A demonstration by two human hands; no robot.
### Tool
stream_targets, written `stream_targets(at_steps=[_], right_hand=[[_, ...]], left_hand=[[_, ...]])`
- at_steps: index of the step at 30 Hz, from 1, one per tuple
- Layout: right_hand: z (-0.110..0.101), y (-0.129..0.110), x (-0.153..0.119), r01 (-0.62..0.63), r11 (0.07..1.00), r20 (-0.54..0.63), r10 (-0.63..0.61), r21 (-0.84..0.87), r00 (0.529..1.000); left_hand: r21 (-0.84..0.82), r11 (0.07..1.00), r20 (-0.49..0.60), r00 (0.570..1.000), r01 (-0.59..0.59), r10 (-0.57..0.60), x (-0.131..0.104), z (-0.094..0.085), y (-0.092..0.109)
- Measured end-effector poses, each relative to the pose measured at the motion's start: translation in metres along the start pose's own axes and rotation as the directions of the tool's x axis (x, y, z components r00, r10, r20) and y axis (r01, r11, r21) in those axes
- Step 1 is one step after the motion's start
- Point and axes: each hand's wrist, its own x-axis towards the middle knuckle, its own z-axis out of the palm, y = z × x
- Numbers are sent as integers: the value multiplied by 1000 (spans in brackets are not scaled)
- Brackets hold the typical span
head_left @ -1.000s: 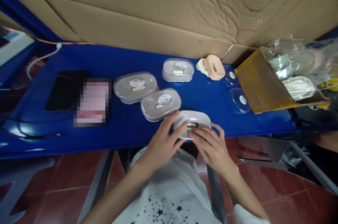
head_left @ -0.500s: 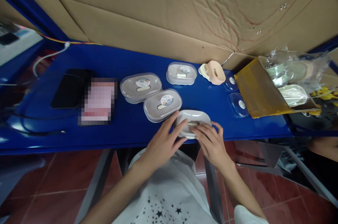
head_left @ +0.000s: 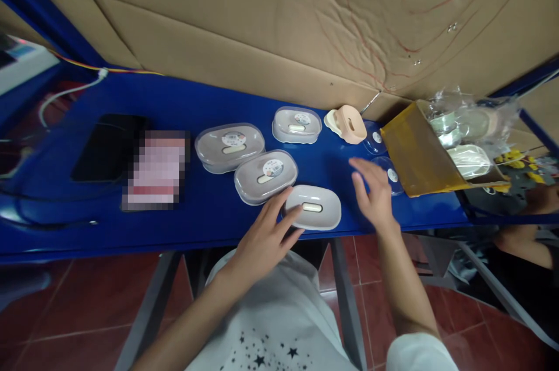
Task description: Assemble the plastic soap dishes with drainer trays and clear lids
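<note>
An open grey oval soap dish (head_left: 328, 216) with a pale strip in its middle slot lies near the table's front edge. My left hand (head_left: 271, 228) holds its left end, thumb at the front and fingers over the rim. To the right of the dish, my right hand (head_left: 373, 190) is in the air above the table, fingers apart and nothing in them. Beyond its fingers lie two clear lids with round stickers, a nearer lid (head_left: 394, 175) and a farther lid (head_left: 374, 139). Left of the dish sits a lidded soap dish (head_left: 266, 177).
Two more lidded dishes, one left (head_left: 229, 148) and one farther back (head_left: 297, 126), stand on the blue table (head_left: 209, 214). Peach and cream parts (head_left: 351, 124) lie near the cardboard wall. A cardboard box (head_left: 414, 152) holds wrapped pieces. At left are a pixelated sheet (head_left: 157, 170) and a black object (head_left: 109, 147).
My right hand has let go of the dish and moved right and away from me, opening its fingers. My left hand stays at the dish's left end.
</note>
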Motion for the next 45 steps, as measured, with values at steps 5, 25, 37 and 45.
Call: stream_targets(at_steps=[5, 25, 37, 45], right_hand=[[31, 64, 75, -178, 965, 50, 191, -195, 980], [-16, -33, -73, 18, 952, 47, -33, 305, 998], [5, 30, -20, -22, 987, 55, 13, 161, 998], [14, 76, 86, -110, 979, 92, 127, -171, 988]], left_hand=[[-24, 1000, -10, 1000, 17, -17, -2, -2, -1], [-252, 954, 82, 986, 165, -149, 0, -5, -5], [-178, 981, 64, 995, 81, -71, -2, -6, -5], [-186, 979, 90, 993, 89, -73, -2, -10, -5]])
